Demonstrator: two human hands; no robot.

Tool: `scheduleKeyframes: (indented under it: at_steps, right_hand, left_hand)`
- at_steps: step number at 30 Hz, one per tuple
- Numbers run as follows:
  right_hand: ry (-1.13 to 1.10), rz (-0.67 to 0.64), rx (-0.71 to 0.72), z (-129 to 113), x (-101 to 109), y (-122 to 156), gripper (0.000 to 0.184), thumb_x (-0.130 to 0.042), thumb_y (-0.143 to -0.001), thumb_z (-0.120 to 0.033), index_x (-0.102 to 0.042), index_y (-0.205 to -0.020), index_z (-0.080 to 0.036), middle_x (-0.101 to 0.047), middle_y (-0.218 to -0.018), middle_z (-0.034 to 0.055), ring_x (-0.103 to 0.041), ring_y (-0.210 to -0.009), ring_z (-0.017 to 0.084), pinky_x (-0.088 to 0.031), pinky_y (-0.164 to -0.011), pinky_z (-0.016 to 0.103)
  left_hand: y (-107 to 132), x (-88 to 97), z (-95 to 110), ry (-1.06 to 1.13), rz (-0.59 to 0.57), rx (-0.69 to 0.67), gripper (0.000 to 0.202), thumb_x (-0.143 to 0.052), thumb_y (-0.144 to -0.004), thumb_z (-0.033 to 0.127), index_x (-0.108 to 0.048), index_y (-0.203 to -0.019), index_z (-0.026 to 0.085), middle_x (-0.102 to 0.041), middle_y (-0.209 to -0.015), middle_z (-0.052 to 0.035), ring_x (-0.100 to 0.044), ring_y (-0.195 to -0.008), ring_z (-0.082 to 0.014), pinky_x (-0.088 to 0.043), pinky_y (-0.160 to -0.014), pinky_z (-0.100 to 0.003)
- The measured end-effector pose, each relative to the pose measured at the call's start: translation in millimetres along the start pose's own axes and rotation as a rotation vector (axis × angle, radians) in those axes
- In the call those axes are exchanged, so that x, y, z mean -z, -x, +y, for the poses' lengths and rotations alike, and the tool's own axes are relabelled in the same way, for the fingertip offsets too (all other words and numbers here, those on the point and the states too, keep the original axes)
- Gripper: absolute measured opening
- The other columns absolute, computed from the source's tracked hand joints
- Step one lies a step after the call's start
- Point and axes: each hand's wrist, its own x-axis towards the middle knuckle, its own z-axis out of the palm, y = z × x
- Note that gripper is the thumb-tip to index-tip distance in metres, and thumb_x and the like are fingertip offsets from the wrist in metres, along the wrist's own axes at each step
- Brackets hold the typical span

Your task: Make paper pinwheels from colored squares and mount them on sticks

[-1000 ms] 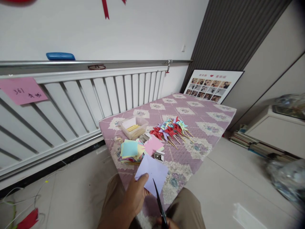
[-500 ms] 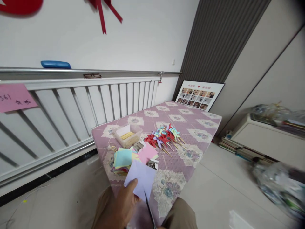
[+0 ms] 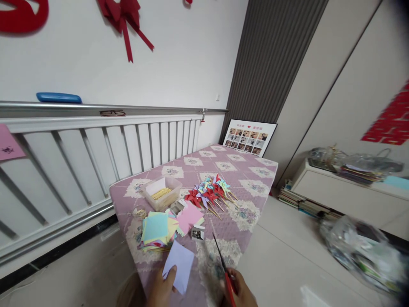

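Note:
My left hand (image 3: 164, 285) pinches a lavender square of paper (image 3: 179, 264) by its left edge, thumb on top, over the near end of the table. Red-handled scissors (image 3: 227, 281) are in my right hand (image 3: 241, 290), their dark blades pointing up and away, apart from the paper. The blades look closed together. Just beyond the paper lies a stack of coloured paper squares (image 3: 155, 226), light blue on top, beside pink paper squares (image 3: 189, 216). A small open box (image 3: 197, 233) with shiny bits inside stands right of them.
A clear plastic box (image 3: 162, 194) of thin wooden sticks stands behind the paper. Several finished paper pinwheels (image 3: 209, 192) lie in a pile on the flowered tablecloth (image 3: 255, 187). A white radiator (image 3: 96, 157) runs along the left; a low cabinet (image 3: 338, 187) stands right.
The scissors have come away from the lavender paper and moved right, bringing my right hand into view. My left hand and the paper are lower. The view has shifted rightward.

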Motion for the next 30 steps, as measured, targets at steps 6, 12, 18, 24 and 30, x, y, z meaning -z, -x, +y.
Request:
scheduleKeyframes:
  at_steps: [6,12,18,24,30]
  right_hand:
    - [0.432,0.032,0.136,7.1,0.7,-70.7,0.035,-0.051,-0.077,-0.042,-0.064,-0.098,-0.018,-0.076,-0.081,0.0075,-0.071,-0.075,0.026,-0.051,-0.067,0.032]
    - [0.637,0.061,0.166,11.1,-6.7,-114.1,0.040,-0.050,-0.081,-0.026,-0.055,-0.120,-0.015,-0.074,-0.100,0.0143,-0.069,-0.092,0.028,-0.048,-0.075,0.033]
    - [0.713,0.059,0.246,16.0,-15.1,-131.1,0.030,-0.053,-0.078,-0.013,-0.061,-0.107,-0.015,-0.072,-0.098,0.0138,-0.066,-0.094,0.024,-0.045,-0.082,0.028]
    - [0.658,0.113,0.313,16.4,-13.1,-120.5,0.021,-0.059,-0.073,-0.015,-0.067,-0.092,-0.016,-0.070,-0.087,0.0133,-0.064,-0.088,0.028,-0.045,-0.082,0.036]
    - [0.419,0.157,0.339,24.1,-34.7,-83.2,0.032,-0.050,-0.078,-0.028,-0.059,-0.106,-0.015,-0.069,-0.092,0.0110,-0.064,-0.087,0.025,-0.049,-0.081,0.038]
  left_hand:
    - [-0.5,2.5,-4.2,-0.111,-0.053,-0.088,0.026,-0.061,-0.067,0.046,-0.068,-0.078,0.024,-0.071,-0.079,-0.0090,-0.066,-0.081,-0.0286,-0.052,-0.072,-0.038]
    - [2.6,2.3,4.6,-0.156,-0.002,-0.106,0.023,-0.064,-0.064,0.038,-0.071,-0.081,0.024,-0.074,-0.088,-0.0089,-0.064,-0.098,-0.0309,-0.051,-0.087,-0.040]
    - [0.0,4.1,3.3,-0.122,-0.070,-0.198,0.026,-0.066,-0.063,0.039,-0.073,-0.084,0.025,-0.074,-0.093,-0.0092,-0.065,-0.094,-0.0307,-0.052,-0.084,-0.037]
    - [5.2,0.2,1.1,-0.056,-0.048,-0.135,0.025,-0.060,-0.071,0.042,-0.071,-0.079,0.020,-0.070,-0.073,-0.0085,-0.066,-0.075,-0.0266,-0.052,-0.070,-0.036]
    - [10.8,5.0,13.6,0.053,-0.015,-0.108,0.024,-0.064,-0.071,0.040,-0.068,-0.072,0.017,-0.066,-0.064,-0.0065,-0.059,-0.057,-0.0213,-0.045,-0.052,-0.031]
